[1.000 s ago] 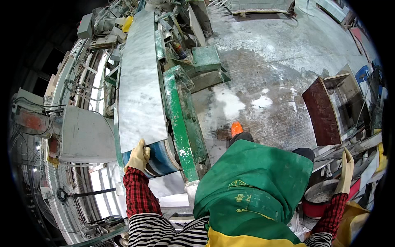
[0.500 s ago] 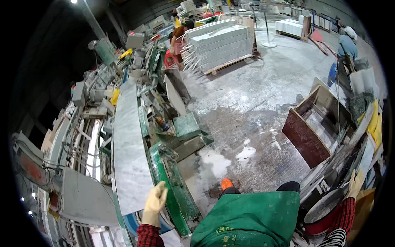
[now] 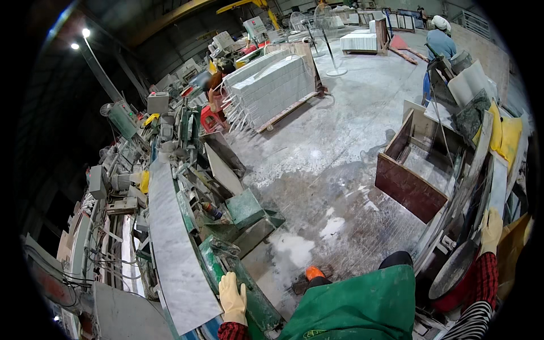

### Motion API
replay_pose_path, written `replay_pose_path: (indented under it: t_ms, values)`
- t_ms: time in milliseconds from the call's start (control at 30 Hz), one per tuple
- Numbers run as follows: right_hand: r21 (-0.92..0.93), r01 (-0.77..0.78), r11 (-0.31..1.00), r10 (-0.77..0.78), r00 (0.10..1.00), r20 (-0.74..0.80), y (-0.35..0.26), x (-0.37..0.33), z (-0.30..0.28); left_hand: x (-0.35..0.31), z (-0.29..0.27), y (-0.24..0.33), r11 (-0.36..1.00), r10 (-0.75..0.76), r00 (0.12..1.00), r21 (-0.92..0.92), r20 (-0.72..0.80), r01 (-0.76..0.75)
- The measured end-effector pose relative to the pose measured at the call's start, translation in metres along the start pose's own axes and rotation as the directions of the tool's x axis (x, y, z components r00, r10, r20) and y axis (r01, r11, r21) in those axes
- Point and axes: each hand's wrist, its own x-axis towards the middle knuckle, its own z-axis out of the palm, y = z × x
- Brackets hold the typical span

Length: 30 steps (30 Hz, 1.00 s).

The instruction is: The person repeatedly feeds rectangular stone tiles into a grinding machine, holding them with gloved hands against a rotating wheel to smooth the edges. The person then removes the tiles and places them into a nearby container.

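Observation:
My left hand [image 3: 232, 297], in a pale rubber glove, lies with its fingers stretched out at the green metal edge [image 3: 212, 263] of the machine. Close to it is the near end of a long grey-white stone slab [image 3: 175, 249], which lies along the machine bed. On the far right my right hand [image 3: 491, 231], gloved the same way, reaches to a narrow pale strip [image 3: 498, 187]. Its fingers look extended against the strip, with nothing gripped. A round dark-red tub [image 3: 453, 272] stands just beside that hand.
An open wooden crate [image 3: 411, 190] sits on the wet floor to the right. Farther off stands a pallet of stacked white slabs [image 3: 272, 88], with a person [image 3: 215, 93] beside it. Another person [image 3: 442, 39] is at the far right. My green apron [image 3: 357, 306] fills the lower middle.
My left hand has moved from above the slab's edge to the green machine edge, its fingers now straighter. My right hand stays by the pale strip. The whole view has shifted with my head.

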Motion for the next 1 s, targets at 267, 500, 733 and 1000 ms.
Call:
replay_pose_path:
  t_ms: [267, 500, 733, 1000]
  values:
    - [-0.017, -0.066, 0.998, 0.066, 0.998, -0.001, -0.015, 0.005, -0.017, 0.005, -0.007, 0.01, 0.999, 0.054, 0.994, -0.002, -0.09, -0.054]
    - [-0.051, -0.029, 0.998, 0.033, 0.997, 0.07, 0.012, -0.005, 0.0, 0.008, -0.006, 0.013, 1.0, -0.007, 1.0, -0.027, -0.02, 0.006]
    - [-0.049, -0.034, 0.998, 0.038, 0.994, 0.099, 0.016, -0.012, 0.007, 0.006, -0.003, 0.008, 0.997, 0.062, 0.994, -0.033, -0.094, -0.066]
    - [-0.075, -0.018, 0.997, 0.024, 0.997, 0.076, 0.012, -0.016, 0.004, 0.003, 0.004, 0.001, 0.998, 0.021, 0.997, -0.056, -0.07, -0.025]
